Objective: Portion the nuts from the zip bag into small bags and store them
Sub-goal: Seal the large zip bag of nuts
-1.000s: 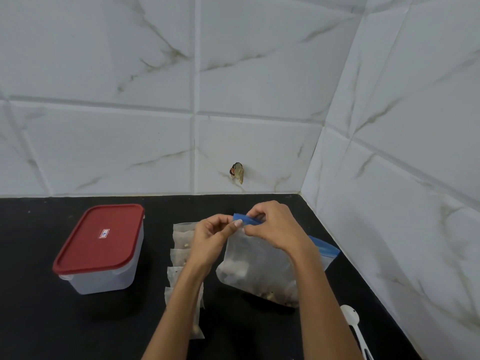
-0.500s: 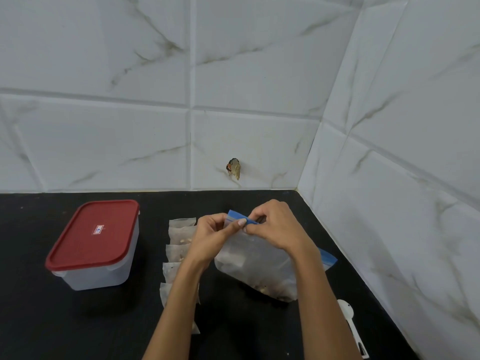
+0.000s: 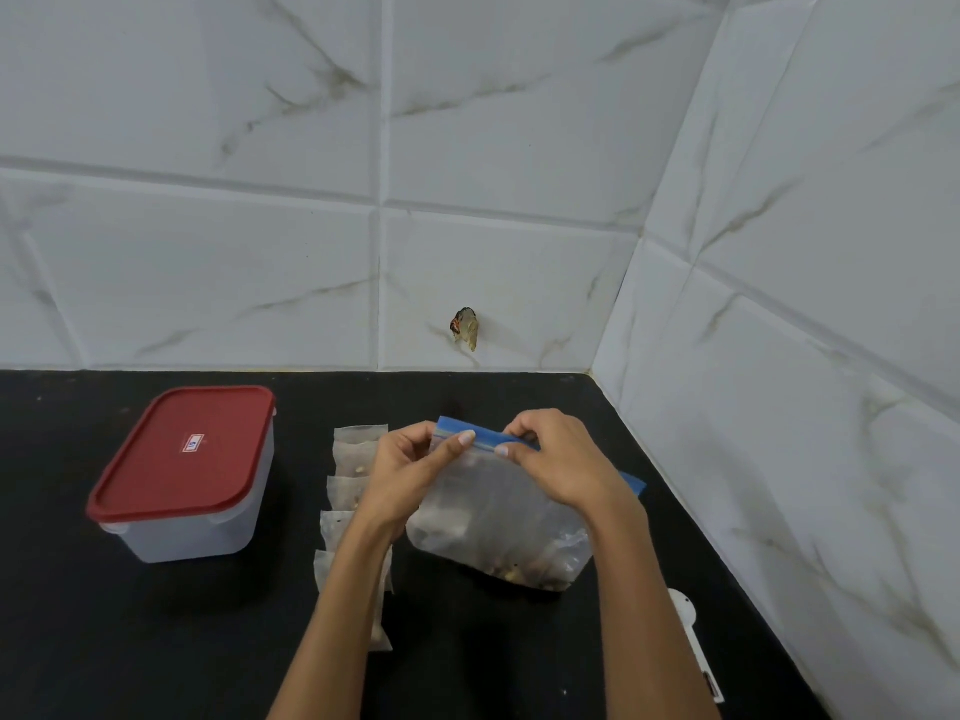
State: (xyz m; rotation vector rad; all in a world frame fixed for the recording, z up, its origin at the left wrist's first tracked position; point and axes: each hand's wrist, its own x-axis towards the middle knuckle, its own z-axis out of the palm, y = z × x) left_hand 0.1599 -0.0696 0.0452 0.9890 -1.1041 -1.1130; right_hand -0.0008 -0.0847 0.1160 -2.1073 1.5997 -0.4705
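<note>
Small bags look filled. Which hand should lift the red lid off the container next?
Left. The left hand is nearer the lidded container; the right hand pinches the zip bag on the far side.

Even soft light, wide-angle edge bowing

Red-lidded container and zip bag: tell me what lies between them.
Head view: a row of small bags lies between the container and zip bag, partly behind the left hand.

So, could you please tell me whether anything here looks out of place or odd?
Only one thing: a small crumpled brownish scrap sticks out of the tiled wall above the counter. No nuts are spilled, and the red-lidded container sits closed.
</note>
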